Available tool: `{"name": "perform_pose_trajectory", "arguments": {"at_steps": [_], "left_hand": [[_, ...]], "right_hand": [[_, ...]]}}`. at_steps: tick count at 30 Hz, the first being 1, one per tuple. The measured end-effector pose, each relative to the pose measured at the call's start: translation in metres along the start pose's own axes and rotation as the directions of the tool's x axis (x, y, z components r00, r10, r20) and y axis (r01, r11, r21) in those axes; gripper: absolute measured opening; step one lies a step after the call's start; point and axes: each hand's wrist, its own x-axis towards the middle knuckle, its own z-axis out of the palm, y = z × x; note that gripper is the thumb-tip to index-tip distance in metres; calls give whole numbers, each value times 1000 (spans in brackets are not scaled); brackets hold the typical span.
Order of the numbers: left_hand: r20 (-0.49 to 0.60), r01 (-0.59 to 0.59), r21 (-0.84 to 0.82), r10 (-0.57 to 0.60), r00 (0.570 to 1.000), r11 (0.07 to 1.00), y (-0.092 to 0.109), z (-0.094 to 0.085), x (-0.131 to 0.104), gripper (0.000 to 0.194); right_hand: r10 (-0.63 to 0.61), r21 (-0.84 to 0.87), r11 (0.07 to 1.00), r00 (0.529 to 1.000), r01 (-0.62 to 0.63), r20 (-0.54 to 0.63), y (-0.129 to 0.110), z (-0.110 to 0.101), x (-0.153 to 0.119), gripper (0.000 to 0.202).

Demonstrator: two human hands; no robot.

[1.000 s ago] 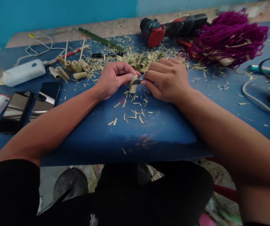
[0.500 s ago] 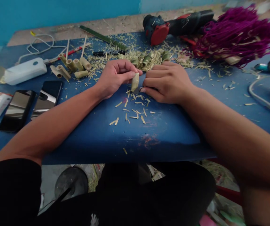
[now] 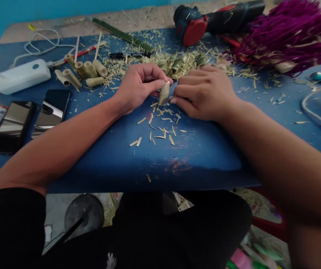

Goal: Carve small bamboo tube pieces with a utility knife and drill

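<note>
Between thumb and fingers, my left hand (image 3: 142,86) pinches a small pale bamboo piece (image 3: 164,93) above the middle of the blue table (image 3: 115,149). Just to its right, my right hand (image 3: 205,91) is closed, knuckles up, its thumb tip close to the piece. A bit of a thin blade seems to show between the hands, but most of what the right hand grips is hidden. Thin bamboo shavings (image 3: 164,130) lie scattered below the piece.
Several cut bamboo tubes (image 3: 90,69) and a black marker (image 3: 129,55) lie back left. Two phones (image 3: 13,127) and a white power strip (image 3: 23,76) are left. A power tool (image 3: 219,22) and purple strings (image 3: 289,37) sit back right, beyond piled shavings (image 3: 185,61).
The view has shifted slightly. Both hands keep their holds beside each other, the bamboo piece has tilted a little, and a few shavings beneath it look different.
</note>
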Motion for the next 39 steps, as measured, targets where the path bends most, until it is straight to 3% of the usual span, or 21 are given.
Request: {"name": "perform_pose_trajectory", "arguments": {"at_steps": [4, 13, 24, 27, 33, 39], "left_hand": [[-22, 7, -5, -7, 1000, 1000, 3, 1, -1, 19], [-37, -5, 30, 6, 999, 1000, 1, 0, 0, 16], [-32, -21, 9, 21, 999, 1000, -2, -2, 2, 12], [-38, -6, 19, 6, 999, 1000, 1, -1, 1, 12], [-52, -5, 31, 6, 999, 1000, -1, -1, 2, 15], [-34, -9, 27, 10, 999, 1000, -6, -2, 2, 20]], "right_hand": [[-19, 48, 999, 1000, 18, 8, -2, -2, 0, 47], [157, -54, 986, 987, -158, -34, -7, -10, 0, 44], [-45, 41, 998, 999, 45, 11, 0, 0, 1, 48], [0, 38, 999, 1000, 0, -3, -1, -2, 0, 47], [208, 15, 978, 978, -208, -9, -9, -13, 1, 45], [170, 33, 985, 985, -171, 29, -7, -11, 4, 49]]}}
